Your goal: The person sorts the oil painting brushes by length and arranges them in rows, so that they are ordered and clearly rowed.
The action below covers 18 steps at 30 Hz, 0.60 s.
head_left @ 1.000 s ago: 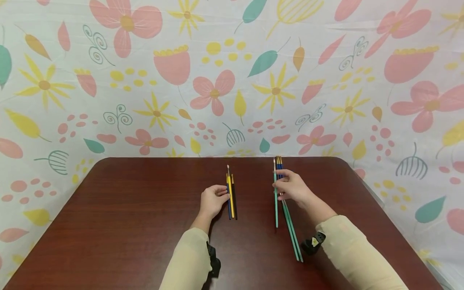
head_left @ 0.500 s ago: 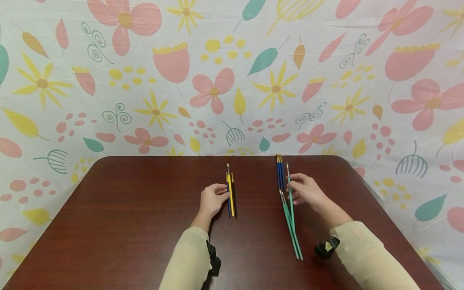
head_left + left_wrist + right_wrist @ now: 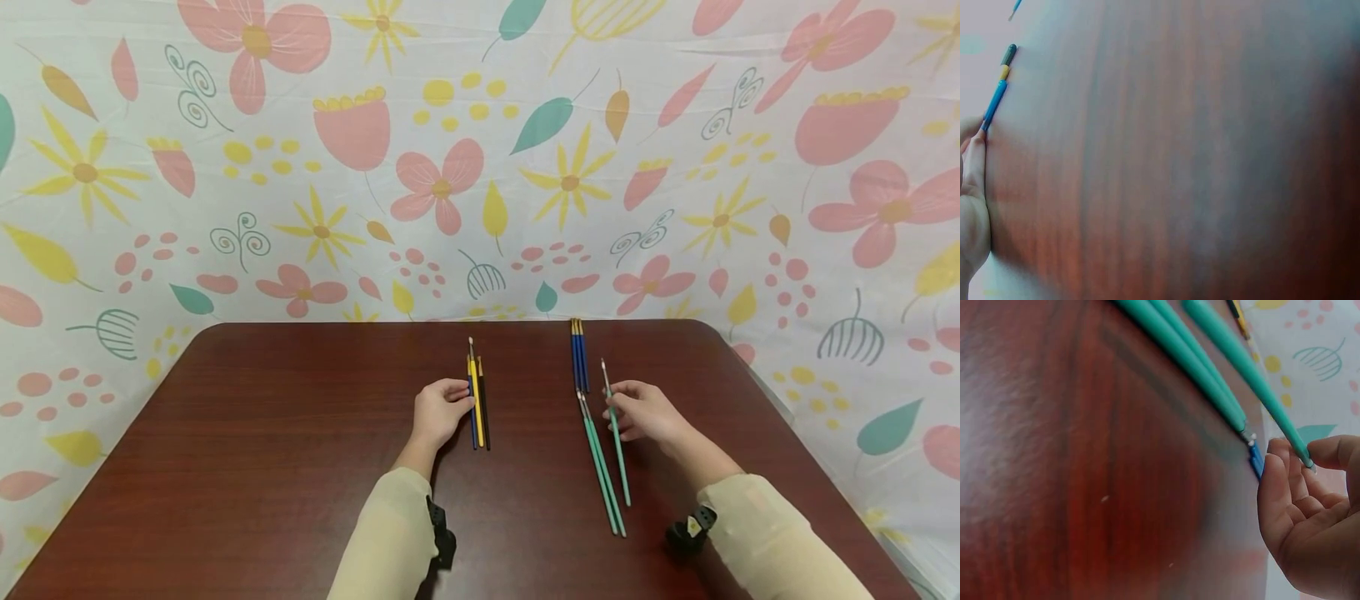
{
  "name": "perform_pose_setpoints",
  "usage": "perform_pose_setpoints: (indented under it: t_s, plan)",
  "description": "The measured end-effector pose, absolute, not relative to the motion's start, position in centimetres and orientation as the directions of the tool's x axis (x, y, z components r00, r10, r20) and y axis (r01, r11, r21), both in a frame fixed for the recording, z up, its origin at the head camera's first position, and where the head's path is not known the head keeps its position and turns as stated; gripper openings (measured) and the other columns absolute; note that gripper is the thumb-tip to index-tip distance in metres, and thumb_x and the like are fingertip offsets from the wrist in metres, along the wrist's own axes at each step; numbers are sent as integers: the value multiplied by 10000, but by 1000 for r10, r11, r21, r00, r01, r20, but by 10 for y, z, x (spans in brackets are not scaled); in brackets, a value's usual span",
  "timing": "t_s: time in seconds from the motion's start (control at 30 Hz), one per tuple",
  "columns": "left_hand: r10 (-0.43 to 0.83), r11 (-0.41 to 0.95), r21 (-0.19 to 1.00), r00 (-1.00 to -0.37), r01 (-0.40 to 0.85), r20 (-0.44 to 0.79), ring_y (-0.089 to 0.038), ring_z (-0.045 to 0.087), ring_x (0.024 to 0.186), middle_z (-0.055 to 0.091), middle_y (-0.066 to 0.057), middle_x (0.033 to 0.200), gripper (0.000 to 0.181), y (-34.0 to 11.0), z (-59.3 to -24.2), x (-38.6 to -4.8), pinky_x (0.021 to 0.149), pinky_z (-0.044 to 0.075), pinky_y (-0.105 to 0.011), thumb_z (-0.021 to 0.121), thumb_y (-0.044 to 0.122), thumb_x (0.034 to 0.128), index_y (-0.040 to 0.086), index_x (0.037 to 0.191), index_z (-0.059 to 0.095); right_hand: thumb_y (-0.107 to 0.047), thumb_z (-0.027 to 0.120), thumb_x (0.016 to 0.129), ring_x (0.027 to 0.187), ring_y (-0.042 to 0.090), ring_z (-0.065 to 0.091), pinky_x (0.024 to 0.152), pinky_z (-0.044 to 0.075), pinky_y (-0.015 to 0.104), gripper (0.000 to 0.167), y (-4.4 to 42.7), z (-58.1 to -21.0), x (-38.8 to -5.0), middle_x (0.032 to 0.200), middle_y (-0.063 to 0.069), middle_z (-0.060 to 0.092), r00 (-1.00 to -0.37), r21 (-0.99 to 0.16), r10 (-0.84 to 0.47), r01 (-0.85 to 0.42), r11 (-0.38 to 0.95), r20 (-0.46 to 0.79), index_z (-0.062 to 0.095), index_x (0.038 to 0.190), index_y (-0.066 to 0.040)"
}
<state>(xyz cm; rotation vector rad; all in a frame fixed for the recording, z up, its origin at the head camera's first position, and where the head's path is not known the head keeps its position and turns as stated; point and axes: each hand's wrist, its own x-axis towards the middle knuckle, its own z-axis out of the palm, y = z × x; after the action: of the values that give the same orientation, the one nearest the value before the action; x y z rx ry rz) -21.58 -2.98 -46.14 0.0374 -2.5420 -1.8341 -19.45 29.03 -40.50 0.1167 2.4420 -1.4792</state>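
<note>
My right hand (image 3: pixel 647 411) pinches a green paintbrush (image 3: pixel 620 458) near its ferrule, between thumb and fingertips. Its bristle end points away, and its handle slants towards me. Just left of it, two green paintbrushes (image 3: pixel 602 475) lie side by side, tips near the handle ends of several blue paintbrushes (image 3: pixel 580 358). My left hand (image 3: pixel 441 414) holds its thumb and fingertips at a small group with a yellow paintbrush (image 3: pixel 477 408), a black paintbrush (image 3: pixel 484 417) and a blue one. In the left wrist view, that blue paintbrush (image 3: pixel 995 103) meets the fingertips; most of the hand is cut off.
The dark wooden table (image 3: pixel 262 433) runs back to a floral cloth (image 3: pixel 442 100) hanging behind it. Black wrist cameras (image 3: pixel 442 537) sit at both sleeves. Between the two brush groups lies a strip of tabletop.
My right hand has carried the green paintbrush rightwards and towards me, from beside the blue brushes, across the two green ones, to their right side. My left hand has stayed in place.
</note>
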Motion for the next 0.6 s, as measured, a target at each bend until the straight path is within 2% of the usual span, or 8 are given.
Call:
perform_pose_setpoints:
  t_s: [0.17, 0.6]
  plan:
    - [-26, 314, 949, -1000, -19, -11, -224, 665, 1030, 707, -101, 1066, 261, -30, -461, -215, 846, 556, -346, 703, 109, 847, 53, 1102, 687, -156, 453, 937, 696, 145, 645, 612, 566, 341, 415, 293, -411, -192, 917, 117, 695, -951, -847, -96, 214, 487, -295, 445, 1279, 79]
    - [-29, 312, 950, -999, -21, -13, -219, 664, 1034, 707, -100, 1070, 264, -29, -462, -215, 853, 554, -343, 701, 109, 850, 54, 1108, 685, -149, 520, 916, 679, 142, 634, 586, 559, 329, 372, 293, -421, -185, 939, 103, 687, -945, -848, -108, 221, 481, -308, 515, 1210, 78]
